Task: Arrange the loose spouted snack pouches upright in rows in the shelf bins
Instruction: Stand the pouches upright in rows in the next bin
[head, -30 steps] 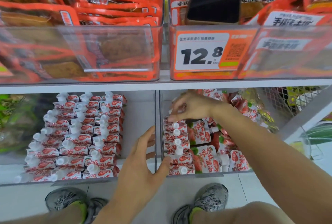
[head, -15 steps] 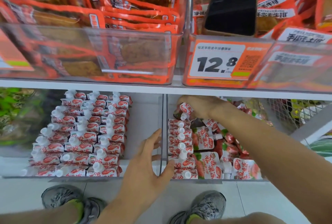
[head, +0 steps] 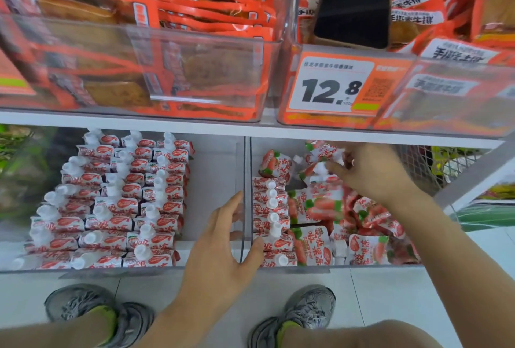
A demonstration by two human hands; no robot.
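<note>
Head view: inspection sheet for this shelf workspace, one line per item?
Surface: white lower shelf with two clear bins.
Job's things: left bin pouches upright in rows; right bin has one upright row, loose pouches jumbled beside.
Clutter: phone on orange packs above.
Grippers: left hand open on the bin divider; right hand pinching a pouch at the back.
Cables: nothing seen.
Surroundings: price tag, shoes, tiled floor.
</note>
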